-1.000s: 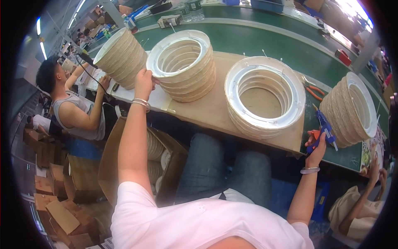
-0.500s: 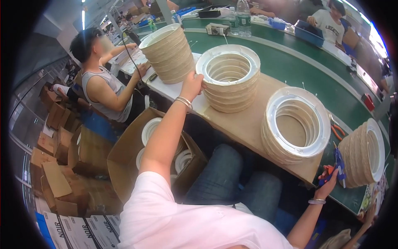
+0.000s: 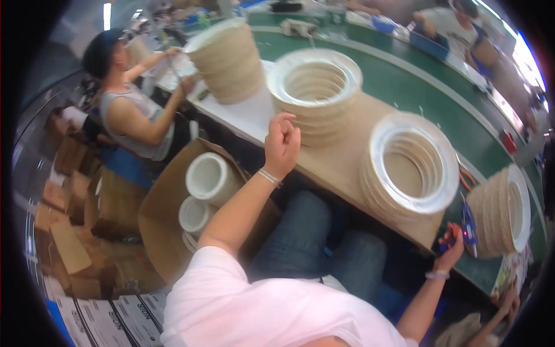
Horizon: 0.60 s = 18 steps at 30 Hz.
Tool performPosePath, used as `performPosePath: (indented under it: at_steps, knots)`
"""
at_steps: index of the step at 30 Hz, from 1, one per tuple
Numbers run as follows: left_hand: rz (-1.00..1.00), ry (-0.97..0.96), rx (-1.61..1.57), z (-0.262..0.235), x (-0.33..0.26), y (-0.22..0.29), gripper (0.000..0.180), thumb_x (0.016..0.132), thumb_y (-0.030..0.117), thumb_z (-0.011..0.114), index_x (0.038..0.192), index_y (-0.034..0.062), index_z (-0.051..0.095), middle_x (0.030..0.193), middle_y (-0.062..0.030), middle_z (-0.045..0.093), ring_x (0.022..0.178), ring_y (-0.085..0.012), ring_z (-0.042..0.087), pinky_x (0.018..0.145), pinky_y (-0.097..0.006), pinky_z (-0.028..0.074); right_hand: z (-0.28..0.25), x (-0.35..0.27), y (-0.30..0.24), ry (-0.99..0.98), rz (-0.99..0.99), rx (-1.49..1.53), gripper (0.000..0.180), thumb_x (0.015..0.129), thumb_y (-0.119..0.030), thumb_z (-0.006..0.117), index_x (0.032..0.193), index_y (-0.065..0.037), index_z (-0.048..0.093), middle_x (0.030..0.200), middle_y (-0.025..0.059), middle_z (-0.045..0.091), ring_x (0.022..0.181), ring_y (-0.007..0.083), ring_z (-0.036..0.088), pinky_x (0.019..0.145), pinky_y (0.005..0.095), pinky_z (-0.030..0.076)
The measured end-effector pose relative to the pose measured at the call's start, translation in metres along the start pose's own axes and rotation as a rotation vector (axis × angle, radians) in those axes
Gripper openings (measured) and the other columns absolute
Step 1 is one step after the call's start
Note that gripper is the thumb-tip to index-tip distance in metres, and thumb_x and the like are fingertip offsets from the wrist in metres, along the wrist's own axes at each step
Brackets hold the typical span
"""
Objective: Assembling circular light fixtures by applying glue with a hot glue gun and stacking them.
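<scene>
While left hand (image 3: pixel 281 144) curls loosely against ring stack (image 3: pixel 316 95), right hand (image 3: pixel 451 246) grips scissors (image 3: pixel 466 226).

A long table (image 3: pixel 399 87) with a green top carries a tan rectangular cardboard sheet (image 3: pixel 347 168) along its near edge. Two stacks of white-rimmed tan tape rings stand on the sheet: one (image 3: pixel 317 92) toward the left end, one (image 3: pixel 411 168) toward the right (slightly leaning). Beyond the sheet's right end lies a third ring stack (image 3: pixel 503 211) on its side, and orange-handled pliers (image 3: pixel 467 180) rest on the green surface.
</scene>
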<state>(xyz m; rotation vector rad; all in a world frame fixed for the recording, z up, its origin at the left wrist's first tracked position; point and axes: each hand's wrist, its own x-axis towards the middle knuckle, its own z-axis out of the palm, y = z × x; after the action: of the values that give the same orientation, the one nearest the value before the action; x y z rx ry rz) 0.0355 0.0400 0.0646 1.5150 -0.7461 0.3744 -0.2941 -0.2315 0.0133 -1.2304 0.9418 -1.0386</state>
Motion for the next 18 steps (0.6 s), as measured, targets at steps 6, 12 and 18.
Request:
performPosePath:
  at_steps: [6,12,18]
  knots:
    - [-0.157,-0.374,-0.036,0.056,-0.025,-0.007,0.022,0.078,0.004,0.047,0.099,0.0031,0.043,0.058,0.0052,0.034,0.053,-0.0041,0.032,0.049,-0.017,0.027,0.02,-0.008,-0.04,-0.003,-0.137,0.009,0.034,0.083,-0.03,0.041,0.095,0.0,0.051,0.087,0.0092,0.057,0.059,0.0075,0.048,0.04,0.0176,0.04]
    - [-0.584,-0.337,-0.306,0.101,-0.029,-0.045,0.02,0.08,0.011,0.047,0.099,0.0043,0.043,0.055,0.0044,0.04,0.048,-0.0029,0.032,0.043,-0.02,0.026,0.042,-0.022,-0.103,-0.312,-0.281,0.012,0.036,0.084,-0.031,0.037,0.095,0.003,0.046,0.088,0.0149,0.054,0.058,0.0086,0.047,0.04,0.0179,0.039]
    - [-0.562,-0.38,-0.314,0.095,-0.038,-0.035,0.02,0.08,0.01,0.047,0.099,0.0038,0.043,0.052,0.0044,0.04,0.047,-0.0022,0.031,0.043,-0.019,0.025,0.106,-0.027,-0.13,-0.52,-0.069,-0.157,0.036,0.084,-0.03,0.037,0.092,0.002,0.05,0.078,0.0133,0.057,0.056,0.0106,0.048,0.042,0.0203,0.04]
